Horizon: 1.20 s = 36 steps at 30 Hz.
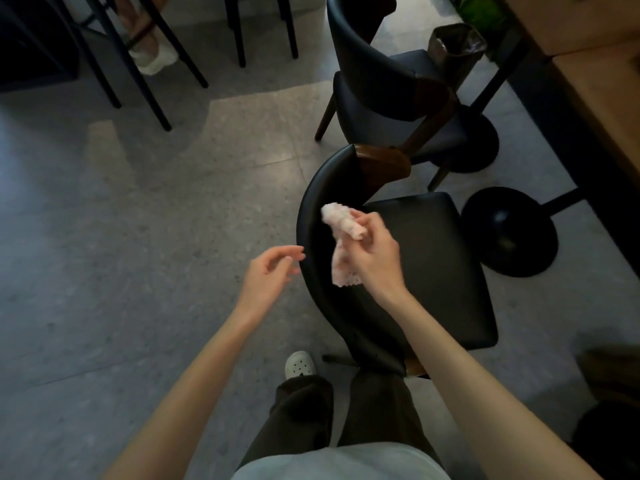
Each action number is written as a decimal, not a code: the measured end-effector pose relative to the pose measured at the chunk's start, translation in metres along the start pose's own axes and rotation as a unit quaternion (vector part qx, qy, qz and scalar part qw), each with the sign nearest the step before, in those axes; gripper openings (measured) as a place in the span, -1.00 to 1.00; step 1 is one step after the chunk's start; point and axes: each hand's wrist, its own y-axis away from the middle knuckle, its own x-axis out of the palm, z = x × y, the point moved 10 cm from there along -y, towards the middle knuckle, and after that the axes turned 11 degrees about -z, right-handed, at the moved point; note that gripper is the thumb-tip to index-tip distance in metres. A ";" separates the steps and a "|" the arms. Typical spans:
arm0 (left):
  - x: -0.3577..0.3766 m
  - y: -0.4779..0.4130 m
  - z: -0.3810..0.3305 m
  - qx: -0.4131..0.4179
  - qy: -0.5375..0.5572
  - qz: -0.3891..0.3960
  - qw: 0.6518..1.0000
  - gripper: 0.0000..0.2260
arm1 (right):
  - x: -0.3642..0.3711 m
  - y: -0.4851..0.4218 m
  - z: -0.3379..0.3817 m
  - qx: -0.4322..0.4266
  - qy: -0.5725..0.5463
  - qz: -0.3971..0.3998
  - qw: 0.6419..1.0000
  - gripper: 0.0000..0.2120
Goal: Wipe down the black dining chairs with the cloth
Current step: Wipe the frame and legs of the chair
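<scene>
1. Head view, the only one I have: the cloth (341, 237) sits almost at the centre of the picture. It is pale pink-white, nubbly and crumpled. A thick bunch sticks out toward 10 o'clock, and a thinner tail hangs toward 6 o'clock and ends in a ragged, lacy edge.
2. The right hand (374, 251) grips the cloth, with its fingers curled round the middle of it.
3. The left hand (270, 271) holds nothing. Its fingers are loosely bent and relaxed, at about 8 o'clock from the cloth.
4. The cloth is over the inner face of the near chair (433, 258), against its curved backrest. I cannot tell whether it touches the surface. This chair is glossy black, with a squarish padded seat that stretches toward 4 o'clock and a brown wooden arm end at 12 o'clock from the cloth.
5. The left fingertips lie just beside the backrest's outer edge. I cannot tell whether they touch it.
6. A second chair (374, 64) of the same make stands at 1 o'clock, facing the wooden table (595, 81) along the 3 o'clock edge.
7. A round black pedestal base (509, 230) stands at 3 o'clock from the near seat, and a lined bin (453, 46) beside the second chair.
8. At 6 o'clock I see dark trousers and a white clog (299, 363) on the grey floor (138, 220).
</scene>
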 end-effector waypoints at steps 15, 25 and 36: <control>0.002 -0.014 0.039 -0.060 -0.052 -0.009 0.997 -0.67 | 0.067 0.069 -0.059 -0.059 0.256 0.189 0.946 -0.47; 0.017 -0.029 0.030 -0.086 -0.024 0.005 0.996 -0.58 | -0.005 0.019 -0.028 -0.023 0.114 0.139 0.983 -0.76; 0.022 -0.029 0.055 -0.101 -0.052 0.113 0.987 -0.48 | 0.114 -0.023 -0.062 -0.041 0.095 0.107 0.989 -0.40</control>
